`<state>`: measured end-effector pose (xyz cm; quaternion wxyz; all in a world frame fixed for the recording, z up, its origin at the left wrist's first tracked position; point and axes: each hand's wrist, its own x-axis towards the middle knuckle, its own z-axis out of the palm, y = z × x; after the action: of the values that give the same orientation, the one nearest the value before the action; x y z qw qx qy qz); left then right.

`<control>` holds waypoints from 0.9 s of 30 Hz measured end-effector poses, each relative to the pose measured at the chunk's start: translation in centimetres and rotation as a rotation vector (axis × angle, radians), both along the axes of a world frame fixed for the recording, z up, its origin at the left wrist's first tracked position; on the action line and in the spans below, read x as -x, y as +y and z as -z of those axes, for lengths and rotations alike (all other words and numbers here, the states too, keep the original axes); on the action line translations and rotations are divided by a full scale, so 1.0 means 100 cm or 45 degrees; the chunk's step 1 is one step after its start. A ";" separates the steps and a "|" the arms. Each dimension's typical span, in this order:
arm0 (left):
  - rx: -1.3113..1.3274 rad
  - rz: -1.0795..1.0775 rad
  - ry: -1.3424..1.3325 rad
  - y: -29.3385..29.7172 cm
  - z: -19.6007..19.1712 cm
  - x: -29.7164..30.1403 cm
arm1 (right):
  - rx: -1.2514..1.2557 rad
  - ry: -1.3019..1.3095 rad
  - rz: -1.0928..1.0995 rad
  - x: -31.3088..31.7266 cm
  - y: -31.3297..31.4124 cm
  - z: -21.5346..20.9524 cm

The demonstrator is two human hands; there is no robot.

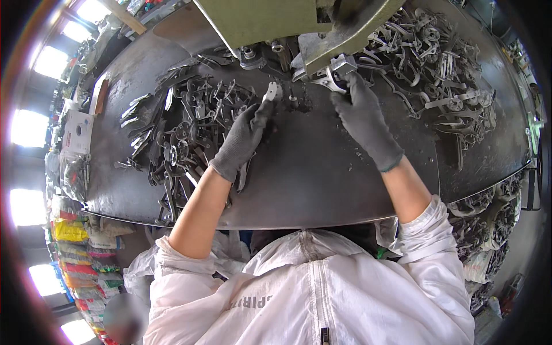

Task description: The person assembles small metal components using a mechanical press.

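Note:
My left hand (242, 140), in a grey knit glove, is closed with thumb and fingers on a small flat metal piece (272, 92) with a notched end. It is held up just in front of the machine's lower parts. My right hand (368, 125), gloved alike, grips a shiny curved metal part (329, 81) beside a small metal block (343, 64) under the machine's arm. Exactly where that part touches the machine I cannot tell. Between the hands a short pin (292, 98) stands on the dark metal table (322, 190).
A green machine (264, 23) overhangs the table's far side. Loose metal parts (178, 138) heap up at the left, beside my left forearm; another pile (443, 75) covers the far right. A white box (77, 132) stands on the left edge. Filled bags (72, 230) line the floor at left.

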<state>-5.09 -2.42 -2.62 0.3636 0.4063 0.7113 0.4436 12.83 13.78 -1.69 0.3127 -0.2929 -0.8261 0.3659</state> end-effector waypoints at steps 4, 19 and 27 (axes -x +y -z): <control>-0.178 0.093 -0.125 0.006 -0.008 -0.010 | 1.317 0.528 -0.052 0.015 -0.010 -0.016; 0.091 -0.039 0.878 0.021 -0.036 0.010 | 1.241 0.247 -0.306 0.024 -0.016 0.018; 0.311 -0.350 1.261 0.013 -0.031 0.193 | 1.235 0.177 -0.229 0.026 -0.022 0.013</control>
<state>-24.34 -1.15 0.43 -0.0329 0.4248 0.8911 0.1561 10.23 11.60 -3.01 0.1621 -0.3073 -0.5597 0.7523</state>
